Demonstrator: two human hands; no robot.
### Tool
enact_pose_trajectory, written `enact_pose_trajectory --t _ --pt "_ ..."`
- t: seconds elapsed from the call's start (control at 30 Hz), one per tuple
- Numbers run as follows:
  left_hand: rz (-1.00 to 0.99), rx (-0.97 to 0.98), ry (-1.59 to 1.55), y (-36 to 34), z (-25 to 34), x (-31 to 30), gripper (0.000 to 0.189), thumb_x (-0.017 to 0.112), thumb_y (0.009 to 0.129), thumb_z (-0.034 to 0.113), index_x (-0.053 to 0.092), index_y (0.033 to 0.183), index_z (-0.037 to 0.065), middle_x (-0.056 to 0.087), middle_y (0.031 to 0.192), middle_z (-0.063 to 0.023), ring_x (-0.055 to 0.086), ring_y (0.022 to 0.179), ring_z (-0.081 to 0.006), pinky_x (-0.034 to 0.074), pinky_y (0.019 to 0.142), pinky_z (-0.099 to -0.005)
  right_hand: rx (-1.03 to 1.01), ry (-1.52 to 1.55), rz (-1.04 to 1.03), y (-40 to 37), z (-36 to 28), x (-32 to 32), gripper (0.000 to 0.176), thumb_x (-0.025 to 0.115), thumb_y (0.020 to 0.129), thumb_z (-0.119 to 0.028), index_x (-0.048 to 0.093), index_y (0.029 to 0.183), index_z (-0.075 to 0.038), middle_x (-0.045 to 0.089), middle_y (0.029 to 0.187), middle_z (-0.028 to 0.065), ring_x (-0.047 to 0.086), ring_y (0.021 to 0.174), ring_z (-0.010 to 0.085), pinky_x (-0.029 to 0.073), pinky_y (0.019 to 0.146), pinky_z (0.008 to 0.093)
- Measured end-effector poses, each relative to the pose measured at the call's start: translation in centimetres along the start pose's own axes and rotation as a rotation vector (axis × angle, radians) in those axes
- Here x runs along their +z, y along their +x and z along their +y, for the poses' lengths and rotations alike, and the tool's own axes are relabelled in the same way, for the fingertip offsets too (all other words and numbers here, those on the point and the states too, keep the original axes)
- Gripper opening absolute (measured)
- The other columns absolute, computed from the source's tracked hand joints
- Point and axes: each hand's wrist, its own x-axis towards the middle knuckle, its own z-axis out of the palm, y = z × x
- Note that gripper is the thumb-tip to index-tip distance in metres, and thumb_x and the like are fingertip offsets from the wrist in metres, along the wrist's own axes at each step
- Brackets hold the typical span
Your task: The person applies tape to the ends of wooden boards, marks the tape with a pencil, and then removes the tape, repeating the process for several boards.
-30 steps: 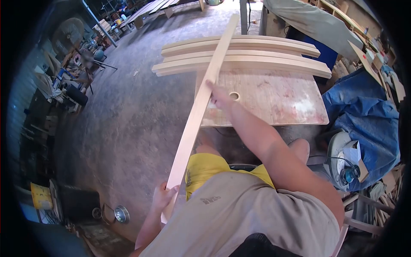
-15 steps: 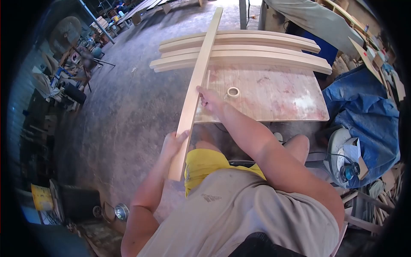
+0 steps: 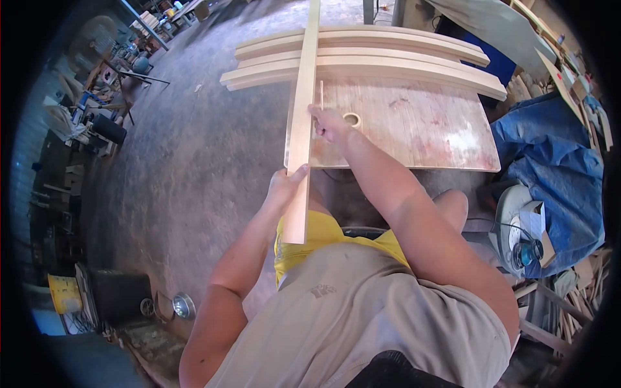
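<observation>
A long pale wooden plank (image 3: 302, 110) runs away from me along the left edge of a plywood worktable (image 3: 427, 139). My left hand (image 3: 284, 187) grips the plank near its close end. My right hand (image 3: 330, 123) rests against the plank's right side, farther up, over the tabletop. Several curved pale boards (image 3: 401, 61) lie crosswise at the table's far end, and the plank passes over them. A roll of tape (image 3: 351, 119) sits on the table just right of my right hand.
Bare concrete floor (image 3: 194, 149) spreads to the left, with tools and clutter along the far left wall. A blue tarp (image 3: 550, 168) and a round power tool (image 3: 521, 236) lie to the right. A yellow container (image 3: 63, 292) stands at lower left.
The plank has slid forward, away from me, and swung more upright in view. My left hand has moved up along it. My right hand stays on its right side.
</observation>
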Motion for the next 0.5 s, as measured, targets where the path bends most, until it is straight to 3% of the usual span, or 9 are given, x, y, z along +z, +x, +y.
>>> enact_pose_trajectory --t 0.07,0.13,0.2,0.27,0.4,0.47,0.5 --pt "-0.003 0.007 -0.064 0.1 -0.2 0.8 0.051 0.073 0.091 0.041 0.065 0.105 -0.008 0.069 0.085 -0.0103 0.064 0.07 -0.0153 0.053 0.064 -0.0315 -0.114 -0.393 0.039 -0.1 -1.0 -1.4 0.036 0.063 0.098 -0.036 0.062 0.1 0.0 0.054 0.066 0.0031 0.038 0.046 0.0127 0.031 0.045 0.0299" --pt "-0.085 -0.025 -0.158 0.6 -0.8 1.5 0.05 0.072 0.092 0.037 0.061 0.114 -0.007 0.069 0.095 -0.0116 0.065 0.079 -0.014 0.054 0.067 -0.03 -0.27 -0.539 0.219 0.3 -2.2 -4.3 0.046 0.06 0.097 -0.043 0.065 0.11 0.002 0.069 0.083 0.0108 0.054 0.055 0.0174 0.044 0.052 0.0344" --pt "-0.114 -0.05 -0.22 0.3 -0.8 2.7 0.052 0.072 0.092 0.037 0.059 0.118 -0.006 0.068 0.1 -0.0121 0.065 0.084 -0.0143 0.054 0.07 -0.0301 -0.56 -0.891 0.452 1.6 -3.3 -9.7 0.045 0.061 0.095 -0.042 0.066 0.112 0.0 0.072 0.102 0.0187 0.069 0.079 0.0271 0.053 0.07 0.0397" --pt "-0.145 -0.067 -0.286 -0.1 -0.4 3.9 0.053 0.072 0.093 0.037 0.056 0.122 -0.005 0.068 0.105 -0.0126 0.065 0.089 -0.0145 0.054 0.072 -0.0303 -0.503 -1.179 0.523 0.7 -5.0 -14.3 0.038 0.06 0.094 -0.033 0.067 0.11 0.001 0.07 0.106 0.0238 0.069 0.102 0.0334 0.052 0.088 0.0437" --pt "-0.235 -0.05 -0.204 0.2 -1.0 5.6 0.052 0.071 0.094 0.034 0.054 0.125 -0.004 0.067 0.107 -0.0106 0.064 0.096 -0.0158 0.052 0.084 -0.0318 -0.317 -1.463 0.552 -2.1 -6.0 -17.9 0.035 0.057 0.094 -0.027 0.064 0.118 -0.002 0.068 0.111 0.0245 0.068 0.1 0.0383 0.052 0.09 0.0476" --pt "-0.282 0.04 -0.254 0.1 -1.4 6.0 0.051 0.07 0.094 0.033 0.055 0.125 -0.004 0.067 0.108 -0.0104 0.062 0.097 -0.0157 0.05 0.087 -0.0312 -0.254 -1.598 0.579 -3.0 -5.8 -17.7 0.039 0.056 0.093 -0.022 0.058 0.128 -0.007 0.06 0.127 0.0234 0.062 0.114 0.0378 0.048 0.098 0.0497" --pt "-0.292 0.032 -0.232 0.2 -1.5 6.1 0.049 0.07 0.094 0.032 0.055 0.125 -0.003 0.066 0.109 -0.0096 0.061 0.099 -0.0155 0.049 0.088 -0.0311 -0.254 -1.597 0.583 -3.6 -5.5 -17.6 0.039 0.056 0.093 -0.022 0.058 0.128 -0.007 0.06 0.127 0.0234 0.062 0.114 0.0378 0.048 0.098 0.0497"
